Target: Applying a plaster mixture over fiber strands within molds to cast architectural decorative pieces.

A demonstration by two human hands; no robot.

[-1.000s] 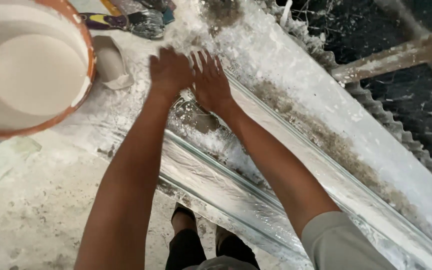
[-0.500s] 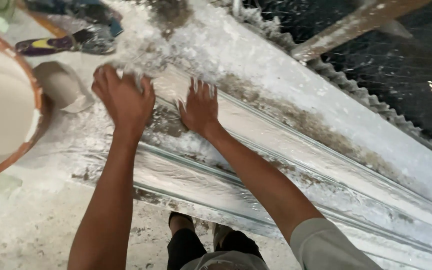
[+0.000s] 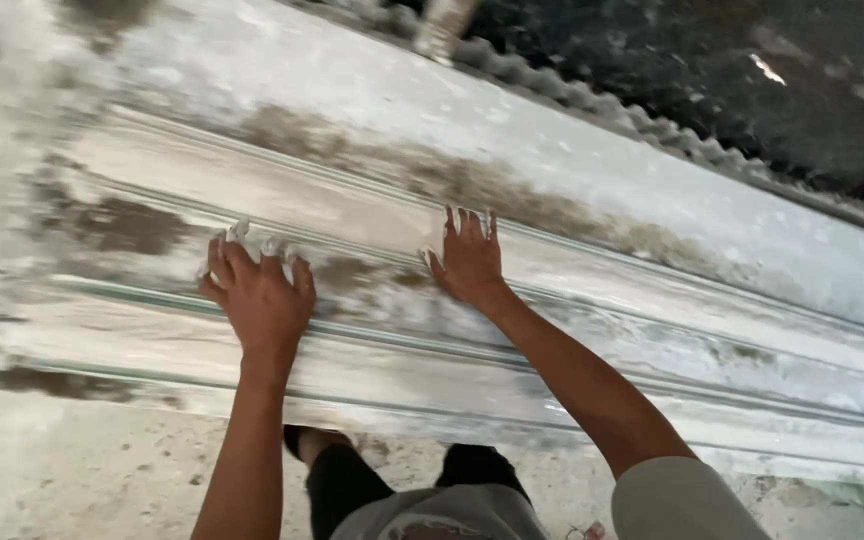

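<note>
- The left hand, at centre left of the frame, lies open and palm down on the long moulded slab, fingers spread and tipped with white plaster; it grips nothing.
- The right hand, just right of centre, is likewise flat and open on the same wet white surface, fingers fanned.
- One slab shows, running from the left edge down to the lower right, with several parallel ridges and dark damp patches.
- One strip of corrugated sheet edges it along the upper right; blur makes its material hard to judge.
- The floor, speckled with plaster, fills the lower left.
</note>
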